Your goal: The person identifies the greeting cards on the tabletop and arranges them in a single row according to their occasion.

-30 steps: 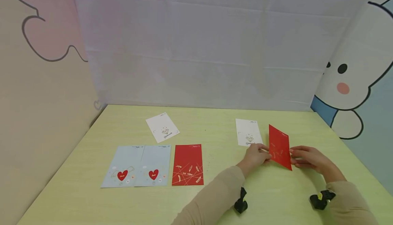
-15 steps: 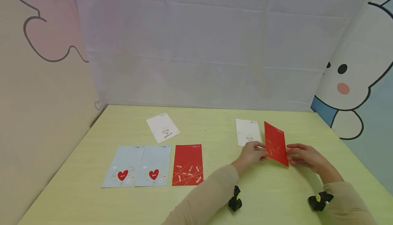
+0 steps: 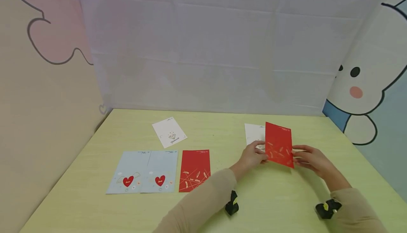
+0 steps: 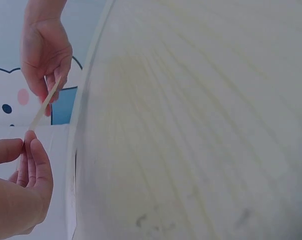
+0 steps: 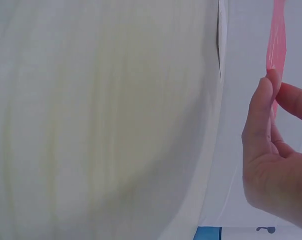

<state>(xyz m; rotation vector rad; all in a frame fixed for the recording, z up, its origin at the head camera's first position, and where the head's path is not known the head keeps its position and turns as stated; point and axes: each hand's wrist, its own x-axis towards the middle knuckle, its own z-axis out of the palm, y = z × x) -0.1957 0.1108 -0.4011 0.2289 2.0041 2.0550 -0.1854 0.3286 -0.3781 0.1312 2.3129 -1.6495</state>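
Observation:
A red greeting card [image 3: 278,143] with pale feather prints is held up off the table at the right. My left hand [image 3: 251,158] pinches its left edge between thumb and fingers, while my right hand [image 3: 314,159] pinches the right edge. Seen edge-on in the left wrist view, the card [image 4: 46,101] is a thin strip spanning both hands. In the right wrist view its pinkish face shows above the fingertips [image 5: 273,76]. Behind it lies a white card [image 3: 253,131], partly covered by the red card and the left hand.
Another white card [image 3: 169,132] lies tilted at the back left of the table [image 3: 216,127]. In front of it, two light blue cards with hearts [image 3: 135,162] [image 3: 163,164] lie side by side, and a flat red card [image 3: 195,162] lies to their right, its corner behind the left sleeve.
Both hands have carried the red card leftward and a little up. It has turned to face the head camera more and now covers part of the white card behind.

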